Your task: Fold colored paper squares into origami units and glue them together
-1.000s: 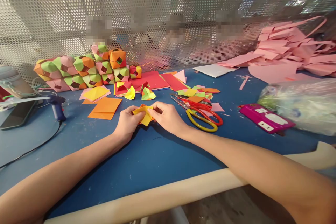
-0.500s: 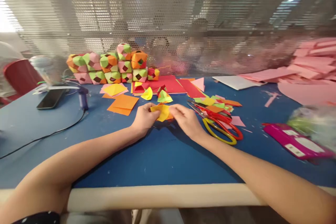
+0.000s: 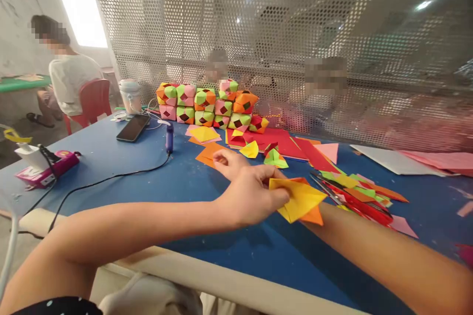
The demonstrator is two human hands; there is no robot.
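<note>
My left hand (image 3: 254, 194) is closed on a folded paper piece (image 3: 297, 199), yellow in front with orange behind, held above the table. My right hand (image 3: 233, 163) reaches across behind the left one. Its fingers are curled together over the edge of the orange folded paper (image 3: 207, 154) lying on the table; whether they grip it I cannot make out. Just beyond the hands lie a small yellow folded piece (image 3: 250, 149) and a green-and-yellow folded piece (image 3: 275, 158). To the right, red-handled scissors (image 3: 364, 206) rest among paper scraps (image 3: 354, 182).
Stacked folded-paper blocks (image 3: 205, 108) stand along the perforated metal screen (image 3: 177, 24). Red paper sheets (image 3: 281, 142) lie in front. At left are a phone (image 3: 133, 128), a purple upright device (image 3: 169, 138) with a black cable, a cup (image 3: 130, 96) and a magenta power strip (image 3: 61, 167). A person (image 3: 72, 78) sits beyond.
The view has swung left. My right hand has let go of the yellow-and-orange piece and crossed leftward to the orange paper. My left hand keeps the piece, now farther right and raised.
</note>
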